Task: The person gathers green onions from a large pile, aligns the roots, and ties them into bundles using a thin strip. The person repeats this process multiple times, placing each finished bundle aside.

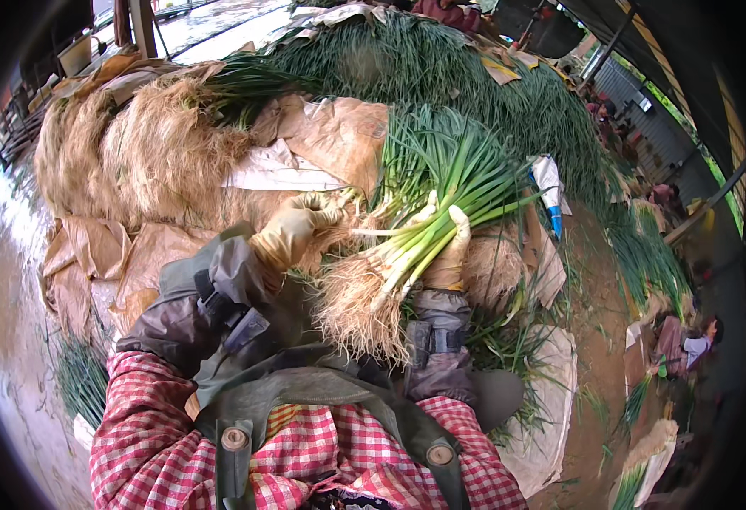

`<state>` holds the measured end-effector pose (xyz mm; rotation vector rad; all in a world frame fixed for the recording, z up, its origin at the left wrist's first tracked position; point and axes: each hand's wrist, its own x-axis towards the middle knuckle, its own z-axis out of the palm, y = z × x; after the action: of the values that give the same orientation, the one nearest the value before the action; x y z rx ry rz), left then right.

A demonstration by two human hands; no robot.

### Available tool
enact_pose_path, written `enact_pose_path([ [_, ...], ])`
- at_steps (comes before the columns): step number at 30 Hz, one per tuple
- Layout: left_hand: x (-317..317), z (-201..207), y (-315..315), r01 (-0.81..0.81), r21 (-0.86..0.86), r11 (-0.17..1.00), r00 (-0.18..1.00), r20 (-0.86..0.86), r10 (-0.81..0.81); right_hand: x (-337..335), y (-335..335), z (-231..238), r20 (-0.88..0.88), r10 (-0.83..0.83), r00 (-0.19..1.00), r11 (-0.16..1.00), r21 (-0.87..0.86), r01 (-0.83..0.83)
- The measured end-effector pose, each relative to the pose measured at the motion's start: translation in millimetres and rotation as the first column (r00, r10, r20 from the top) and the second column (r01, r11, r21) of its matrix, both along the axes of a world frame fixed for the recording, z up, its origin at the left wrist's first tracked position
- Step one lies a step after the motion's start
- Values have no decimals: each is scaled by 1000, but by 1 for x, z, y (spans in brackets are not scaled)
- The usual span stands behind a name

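My right hand (452, 249), in a pale rubber glove, grips a large bunch of spring onions (419, 246). Their green leaves fan up and away, while the tangled tan roots (364, 302) hang toward my lap. To the left, my gloved left hand (298, 224) is closed, fingers curled together beside loose stalks and roots. Whatever it may pinch is too small to make out. One pale stalk pokes out sideways from the bunch toward this hand. More spring onion leaves (407, 140) lie just beyond the bunch.
A heap of spring onions (373, 55) rises ahead, with a root-side pile (164, 127) at left. Brown sheets (334, 136) cover part of it. A blue-and-white package (550, 191) lies right. A pale sack (543, 416) is near my right side; other people (675, 340) sit farther right.
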<state>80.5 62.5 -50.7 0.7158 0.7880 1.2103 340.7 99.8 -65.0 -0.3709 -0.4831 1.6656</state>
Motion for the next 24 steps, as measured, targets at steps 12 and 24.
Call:
enact_pose_path([
  [12,49,26,9,363,2,932,-14,-1000,8,-96,-1,-20,134,-133,982,985,-88,146],
  [24,-104,108,-61,645,360,674,-185,-782,595,-26,42,24,-255,32,966,985,174,13],
])
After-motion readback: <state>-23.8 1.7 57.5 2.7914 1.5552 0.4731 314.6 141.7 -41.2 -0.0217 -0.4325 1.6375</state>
